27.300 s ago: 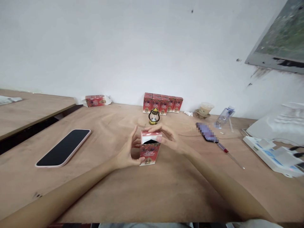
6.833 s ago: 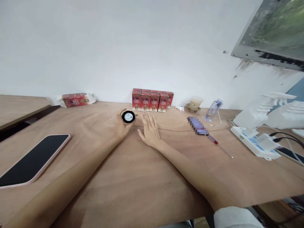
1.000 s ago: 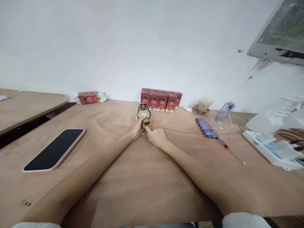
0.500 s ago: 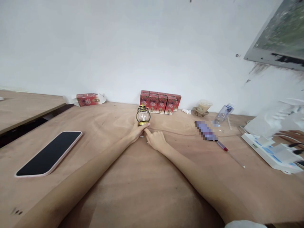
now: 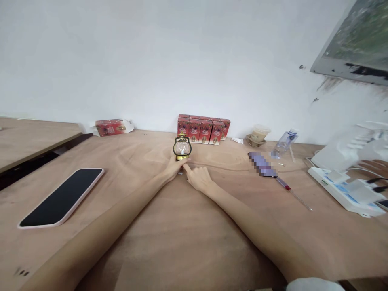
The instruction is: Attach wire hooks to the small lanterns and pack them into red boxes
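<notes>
A small lantern (image 5: 182, 148) with a brass-coloured top, base and frame and a clear round globe stands upright in my grasp. My left hand (image 5: 173, 168) is closed round its base, thumb across the front. The index finger of my right hand (image 5: 198, 178) points out and reaches the base beside the left thumb. The other right fingers are curled under, and anything inside them is hidden. A tiny white piece (image 5: 180, 173) lies on the table between my hands.
Red boxes (image 5: 206, 131) stand against the wall; another opened box (image 5: 110, 127) lies left. A phone (image 5: 62, 198) is left. On the right are a blurred-out device (image 5: 263, 165), screwdriver (image 5: 294, 194), cup (image 5: 260, 134), bottle (image 5: 286, 142), power strip (image 5: 342, 190) and another person's hand (image 5: 376, 166).
The hands keep their hold and barely move. Small bright glints now show in the lantern's globe. The view has shifted slightly.
</notes>
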### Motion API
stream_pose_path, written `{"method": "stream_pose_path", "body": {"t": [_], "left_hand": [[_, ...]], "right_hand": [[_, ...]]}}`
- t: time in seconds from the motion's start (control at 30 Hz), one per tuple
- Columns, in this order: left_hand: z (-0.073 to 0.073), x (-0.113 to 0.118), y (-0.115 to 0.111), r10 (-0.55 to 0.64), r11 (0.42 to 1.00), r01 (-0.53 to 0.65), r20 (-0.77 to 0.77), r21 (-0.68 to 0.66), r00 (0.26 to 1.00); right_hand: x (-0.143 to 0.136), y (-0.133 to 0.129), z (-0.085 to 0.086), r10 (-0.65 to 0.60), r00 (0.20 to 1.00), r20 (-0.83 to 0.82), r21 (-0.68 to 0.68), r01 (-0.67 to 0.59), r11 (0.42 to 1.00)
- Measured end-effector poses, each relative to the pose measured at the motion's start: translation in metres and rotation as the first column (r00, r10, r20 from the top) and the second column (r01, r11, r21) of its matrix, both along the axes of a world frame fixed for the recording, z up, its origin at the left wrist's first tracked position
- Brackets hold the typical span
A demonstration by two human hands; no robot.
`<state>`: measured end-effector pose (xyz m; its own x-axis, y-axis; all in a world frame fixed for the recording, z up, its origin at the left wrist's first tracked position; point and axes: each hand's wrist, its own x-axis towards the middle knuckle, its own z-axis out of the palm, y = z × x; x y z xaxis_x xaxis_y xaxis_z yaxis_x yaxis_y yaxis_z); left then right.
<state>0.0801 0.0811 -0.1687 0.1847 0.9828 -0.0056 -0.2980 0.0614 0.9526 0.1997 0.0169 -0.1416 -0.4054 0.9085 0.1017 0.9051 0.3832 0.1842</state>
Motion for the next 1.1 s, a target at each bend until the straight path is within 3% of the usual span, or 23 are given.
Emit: {"method": "stream_pose_path", "body": {"t": [0.5,1.1], "left_hand": [[0.0013,0.0012,-0.0018,0.031,0.998,-0.024,-0.127,0.059,0.991],[0.0029,0.0015,-0.0032,0.022,0.997,-0.012,-0.133,0.071,0.991]], "right_hand": [[0.0008,0.0008,-0.001,0.007,1.0,-0.026,-0.006,-0.008,1.0],[0.0004,-0.0008,0.0011,-0.009,1.0,-0.007,-0.018,0.009,1.0]]}}
